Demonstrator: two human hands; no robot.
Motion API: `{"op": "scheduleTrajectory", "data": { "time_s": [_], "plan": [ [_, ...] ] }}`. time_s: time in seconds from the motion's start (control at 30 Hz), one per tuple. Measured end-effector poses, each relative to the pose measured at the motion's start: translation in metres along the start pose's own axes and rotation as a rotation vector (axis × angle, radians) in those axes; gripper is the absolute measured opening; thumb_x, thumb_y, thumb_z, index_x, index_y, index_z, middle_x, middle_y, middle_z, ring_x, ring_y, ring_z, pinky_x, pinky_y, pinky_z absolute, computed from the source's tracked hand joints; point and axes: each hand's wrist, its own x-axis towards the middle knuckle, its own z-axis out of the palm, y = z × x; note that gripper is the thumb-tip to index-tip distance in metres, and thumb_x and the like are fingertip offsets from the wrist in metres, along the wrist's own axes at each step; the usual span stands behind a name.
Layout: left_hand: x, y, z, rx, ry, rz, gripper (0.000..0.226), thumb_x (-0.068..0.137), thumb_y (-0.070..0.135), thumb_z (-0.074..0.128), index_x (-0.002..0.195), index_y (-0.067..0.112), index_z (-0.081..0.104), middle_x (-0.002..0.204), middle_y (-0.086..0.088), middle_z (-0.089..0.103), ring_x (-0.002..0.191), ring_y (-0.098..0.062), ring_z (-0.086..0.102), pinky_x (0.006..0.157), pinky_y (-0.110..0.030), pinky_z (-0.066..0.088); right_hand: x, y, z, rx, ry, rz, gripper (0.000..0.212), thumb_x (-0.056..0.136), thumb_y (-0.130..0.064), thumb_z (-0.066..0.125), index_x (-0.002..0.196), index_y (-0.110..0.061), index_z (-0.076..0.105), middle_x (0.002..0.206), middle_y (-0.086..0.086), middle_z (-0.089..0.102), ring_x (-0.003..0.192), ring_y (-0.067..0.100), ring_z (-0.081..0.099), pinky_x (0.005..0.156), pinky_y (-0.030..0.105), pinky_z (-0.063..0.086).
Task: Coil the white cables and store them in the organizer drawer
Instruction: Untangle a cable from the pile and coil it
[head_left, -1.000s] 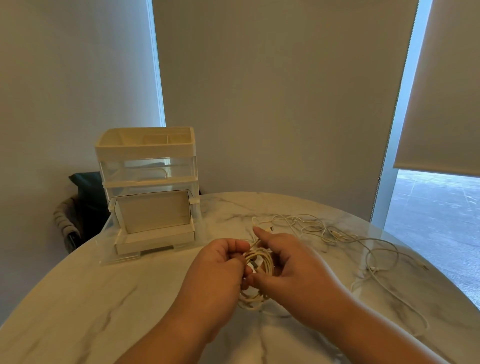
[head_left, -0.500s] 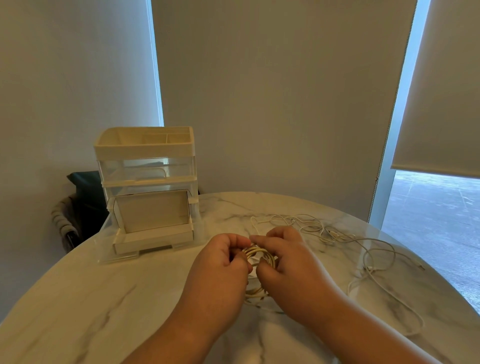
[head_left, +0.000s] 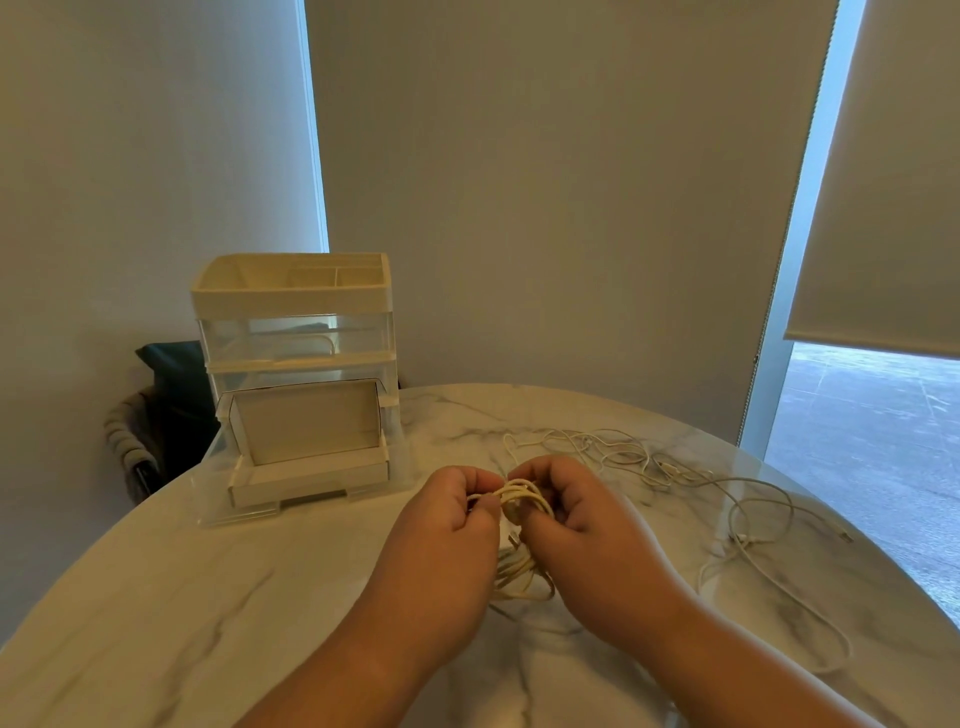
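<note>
Pinching a coiled white cable (head_left: 519, 519) at frame centre, left hand (head_left: 447, 551) and right hand (head_left: 587, 545) both closed on it — coil half hidden behind fingers, loose cables (head_left: 675, 473) sprawled right, organizer (head_left: 296, 384) left with bottom drawer (head_left: 306, 480) pulled out, contents unclear.

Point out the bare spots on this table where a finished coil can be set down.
Bare marble table lies in front of the organizer, left of the left hand. Right of the right hand, loose cables crowd it.
</note>
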Motion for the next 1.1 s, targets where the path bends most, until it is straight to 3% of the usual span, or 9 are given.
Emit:
{"op": "scheduleTrajectory", "data": {
  "time_s": [0.1,0.23,0.4,0.5,0.6,0.7,0.77,0.9,1.1],
  "plan": [
    [-0.001,0.003,-0.001,0.025,-0.017,0.061,0.006,0.094,0.029,0.065,0.099,0.031,0.062,0.084,0.012,0.070,0.068,0.008,0.062,0.052,-0.008,0.043,0.000,0.001,-0.001,0.210,-0.034,0.066,0.020,0.091,-0.002,0.061,0.100,-0.020,0.064,0.086,0.018,0.069,0.070,0.021,0.056,0.065,0.037,0.046],
    [0.001,0.002,-0.003,0.057,0.042,0.087,0.004,0.093,0.027,0.065,0.095,0.030,0.062,0.081,0.011,0.069,0.063,0.006,0.060,0.051,-0.009,0.040,0.001,0.006,-0.003,0.381,-0.115,0.107,0.019,0.095,0.000,0.058,0.110,-0.011,0.060,0.079,0.007,0.065,0.072,0.017,0.057,0.067,0.028,0.048],
    [0.008,-0.001,-0.006,-0.242,0.024,-0.067,0.013,0.098,0.011,0.056,0.092,0.017,0.066,0.063,0.003,0.065,0.053,-0.009,0.049,0.053,-0.031,0.042,0.006,0.008,-0.008,0.616,-0.148,0.116,0.028,0.084,-0.016,0.062,0.111,-0.009,0.064,0.090,0.013,0.072,0.081,0.021,0.062,0.074,0.033,0.044],
    [0.008,0.000,-0.005,-0.390,-0.009,-0.153,0.011,0.099,0.007,0.053,0.098,0.009,0.064,0.068,-0.006,0.063,0.054,-0.011,0.048,0.049,-0.027,0.039,0.005,0.008,-0.009,0.603,-0.171,0.094,0.040,0.072,-0.005,0.065,0.112,-0.004,0.062,0.091,0.018,0.071,0.085,0.027,0.064,0.075,0.035,0.049],
    [0.007,0.000,-0.003,-0.402,-0.019,-0.170,0.012,0.100,0.007,0.052,0.101,0.008,0.064,0.066,-0.005,0.063,0.055,-0.012,0.051,0.049,-0.026,0.042,0.002,0.008,-0.001,0.504,-0.092,0.048,0.032,0.078,0.004,0.076,0.105,-0.008,0.067,0.087,0.018,0.070,0.080,0.031,0.062,0.075,0.038,0.051],
    [0.007,0.000,-0.004,-0.384,0.009,-0.161,0.012,0.100,0.010,0.052,0.103,0.011,0.064,0.071,-0.005,0.070,0.062,-0.015,0.059,0.055,-0.029,0.048,0.000,0.006,0.002,0.411,-0.040,-0.004,0.020,0.079,-0.019,0.075,0.098,-0.018,0.073,0.093,0.011,0.077,0.091,0.026,0.073,0.085,0.037,0.058],
    [0.007,0.000,-0.004,-0.362,0.024,-0.147,0.012,0.100,0.012,0.051,0.104,0.016,0.062,0.072,-0.004,0.072,0.065,-0.016,0.060,0.060,-0.032,0.050,-0.001,0.004,0.003,0.343,-0.036,-0.015,0.013,0.087,-0.017,0.071,0.100,-0.018,0.073,0.092,0.007,0.078,0.093,0.022,0.074,0.088,0.036,0.057],
    [0.003,0.001,-0.003,-0.250,0.030,-0.067,0.018,0.102,0.013,0.046,0.104,0.025,0.059,0.069,0.000,0.070,0.064,-0.012,0.060,0.061,-0.029,0.050,-0.002,0.002,0.003,0.252,0.021,-0.009,0.006,0.093,-0.018,0.067,0.091,-0.013,0.070,0.071,-0.007,0.072,0.067,0.001,0.065,0.065,0.014,0.049],
    [0.002,-0.004,-0.004,0.047,-0.049,0.092,0.014,0.101,0.028,0.051,0.105,0.041,0.053,0.079,0.011,0.066,0.063,0.003,0.058,0.062,-0.024,0.049,-0.001,0.001,-0.001,0.153,0.082,0.046,0.022,0.090,-0.032,0.069,0.080,-0.012,0.068,0.061,0.002,0.053,0.056,0.010,0.042,0.051,0.021,0.037]
  ]
}}
